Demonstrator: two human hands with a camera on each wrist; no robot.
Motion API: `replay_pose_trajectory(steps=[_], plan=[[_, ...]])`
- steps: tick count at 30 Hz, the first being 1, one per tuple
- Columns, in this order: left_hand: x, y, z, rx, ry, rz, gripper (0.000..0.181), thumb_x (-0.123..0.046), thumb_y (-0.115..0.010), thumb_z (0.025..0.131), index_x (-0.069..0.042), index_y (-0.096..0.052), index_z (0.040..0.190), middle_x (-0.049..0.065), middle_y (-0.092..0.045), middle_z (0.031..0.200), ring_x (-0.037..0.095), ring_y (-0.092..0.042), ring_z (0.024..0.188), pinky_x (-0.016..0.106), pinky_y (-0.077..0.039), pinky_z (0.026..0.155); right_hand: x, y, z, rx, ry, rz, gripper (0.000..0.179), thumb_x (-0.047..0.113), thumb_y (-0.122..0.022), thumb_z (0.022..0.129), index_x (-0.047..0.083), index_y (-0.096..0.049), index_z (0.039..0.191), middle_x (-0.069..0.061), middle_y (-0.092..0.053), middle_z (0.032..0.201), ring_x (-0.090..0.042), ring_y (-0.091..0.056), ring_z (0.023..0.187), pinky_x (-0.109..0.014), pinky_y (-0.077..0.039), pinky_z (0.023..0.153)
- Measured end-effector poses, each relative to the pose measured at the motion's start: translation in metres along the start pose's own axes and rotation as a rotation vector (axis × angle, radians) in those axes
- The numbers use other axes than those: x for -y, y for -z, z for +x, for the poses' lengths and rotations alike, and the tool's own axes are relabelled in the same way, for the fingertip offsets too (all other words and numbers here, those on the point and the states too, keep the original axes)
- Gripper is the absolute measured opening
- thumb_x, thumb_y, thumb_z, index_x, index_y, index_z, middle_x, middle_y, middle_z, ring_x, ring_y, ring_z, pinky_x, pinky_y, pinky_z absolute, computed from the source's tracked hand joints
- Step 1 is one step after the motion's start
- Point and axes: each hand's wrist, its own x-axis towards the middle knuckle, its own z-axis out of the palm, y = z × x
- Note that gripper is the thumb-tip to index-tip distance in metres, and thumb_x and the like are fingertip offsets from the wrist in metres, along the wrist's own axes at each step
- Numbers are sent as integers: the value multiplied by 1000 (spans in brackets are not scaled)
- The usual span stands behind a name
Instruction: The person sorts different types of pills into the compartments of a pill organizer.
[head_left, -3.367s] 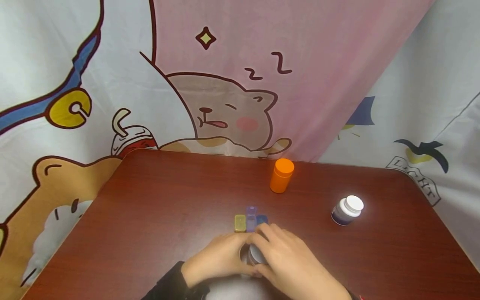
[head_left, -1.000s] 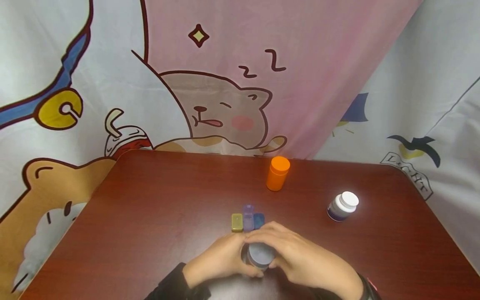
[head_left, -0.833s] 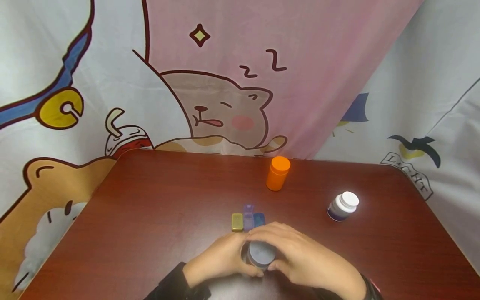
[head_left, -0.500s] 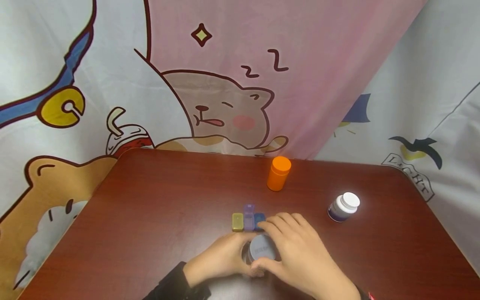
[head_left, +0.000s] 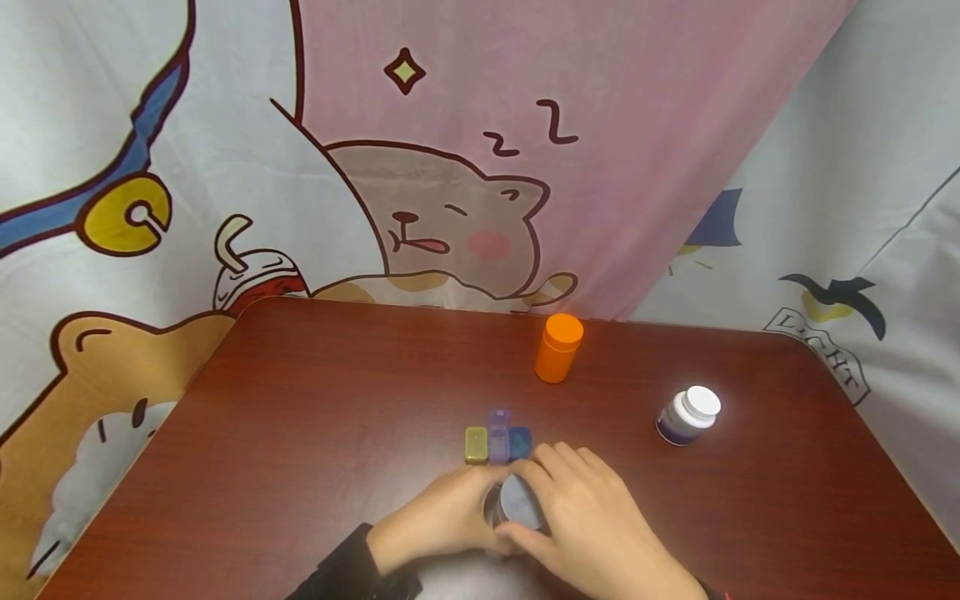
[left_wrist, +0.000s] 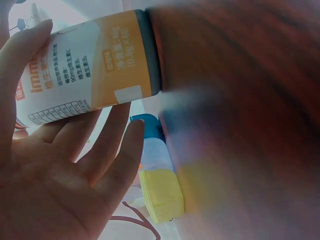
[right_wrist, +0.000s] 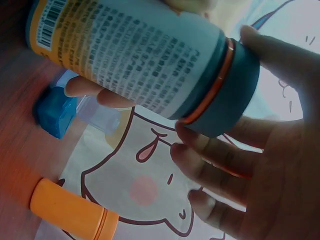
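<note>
A supplement bottle (left_wrist: 85, 65) with a white and orange label and a dark grey base stands close over the table. My left hand (head_left: 442, 510) grips its body, thumb on the near side and fingers around the far side. On top, the grey cap (head_left: 520, 502) is pinched at its edge by the thumb and fingers of my right hand (head_left: 592, 525). In the right wrist view a thin orange ring (right_wrist: 210, 87) shows between the cap and the bottle. Just beyond the hands sits a small pill box with yellow (head_left: 476, 445), purple (head_left: 498, 437) and blue (head_left: 520, 442) compartments.
An orange bottle (head_left: 558, 350) stands upright toward the table's back edge. Farther right is a white bottle (head_left: 688, 415) with a dark lower label. The reddish-brown table (head_left: 337, 392) ends at a printed cloth (head_left: 450, 75) behind.
My right hand has regripped and turned around the cap several times, its fingers shifting along the edge. The left hand keeps holding the bottle in place. The head view has shifted slightly.
</note>
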Motion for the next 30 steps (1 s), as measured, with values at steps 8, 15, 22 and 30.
replay_pose_trajectory(steps=[8,15,22,30], plan=[[-1,0,-1,5,12,24,68,-29,-93,72,-21,-67,135,-7,-75,121,6,-67,109,29,-54,98,-2,8,0,126,26,59,48,48,-83,83,20,-74,121,7,-67,109,-13,-61,99,-37,-55,91],[-1,1,0,28,3,7,63,-36,-92,75,-24,-69,132,-12,-75,117,-2,-65,103,25,-53,92,-9,15,0,250,69,234,47,27,-84,86,21,-70,131,12,-66,128,-9,-60,111,-36,-56,95],[-1,1,0,37,-4,-40,68,-35,-94,73,-27,-67,135,-15,-75,114,-7,-62,94,21,-53,87,-13,20,2,388,80,379,66,-5,-76,79,26,-66,136,15,-63,138,-10,-59,123,-42,-54,105],[-1,0,1,41,-9,-60,61,-32,-94,73,-28,-70,129,-17,-74,109,-8,-62,91,20,-53,84,-14,18,1,343,139,379,74,-14,-68,70,28,-66,131,15,-62,139,-9,-58,126,-42,-53,105]])
